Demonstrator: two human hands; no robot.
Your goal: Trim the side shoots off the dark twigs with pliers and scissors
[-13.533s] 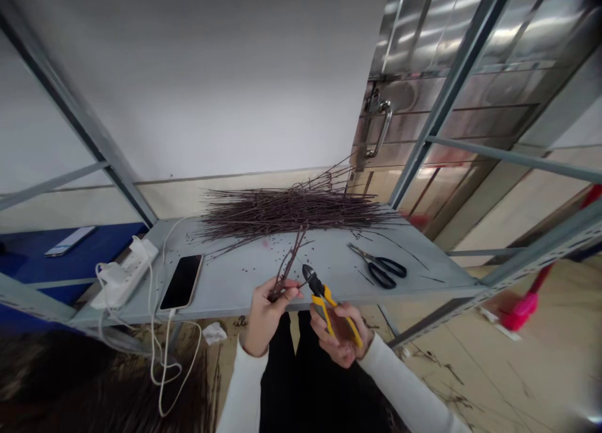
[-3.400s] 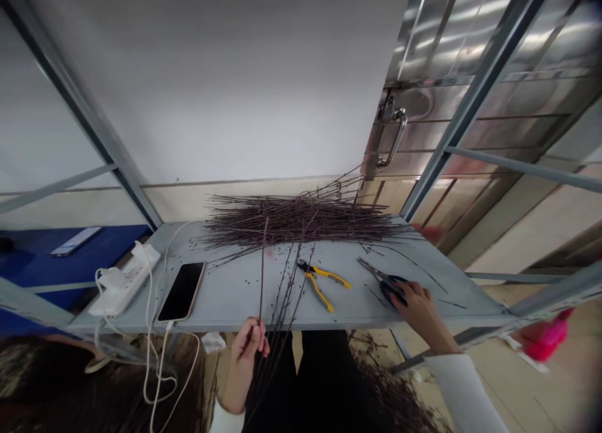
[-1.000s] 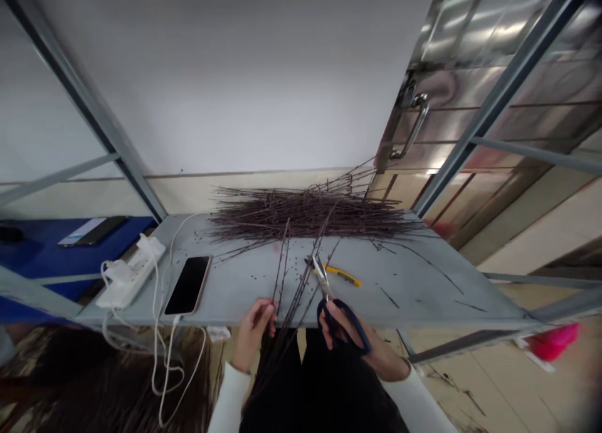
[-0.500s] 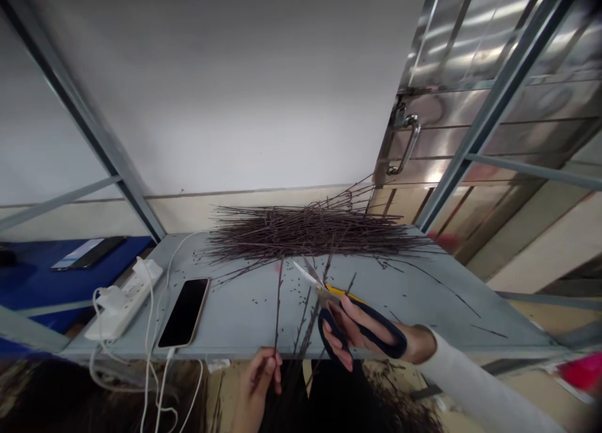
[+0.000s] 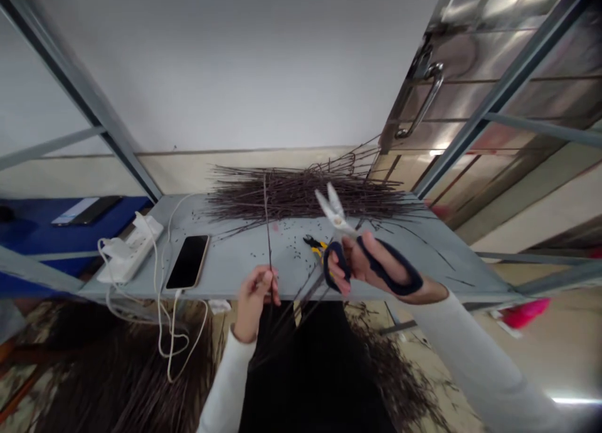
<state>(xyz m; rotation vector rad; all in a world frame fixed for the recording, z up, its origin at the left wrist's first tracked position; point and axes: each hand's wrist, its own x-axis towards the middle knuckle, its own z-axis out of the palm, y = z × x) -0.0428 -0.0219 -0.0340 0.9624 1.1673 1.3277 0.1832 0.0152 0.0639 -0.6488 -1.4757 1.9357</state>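
Observation:
My left hand pinches a thin dark twig, held upright over the front edge of the table. To its right, my right hand has its fingers through the dark blue handles of a pair of scissors. The scissors' silver blades are spread and point up and away, with no twig between them. Several more twigs slant from my lap up toward the scissors. Yellow-handled cutting pliers lie on the table just left of the scissors, partly hidden by my right hand.
A big pile of twigs lies along the back of the grey table, with small dark bits scattered before it. At left are a phone on a cable and a white power strip. More twigs lie on the floor.
The view has tipped downward. My right hand has lifted the scissors away from the slanting twigs, uncovering the pliers. My left hand still pinches its twig.

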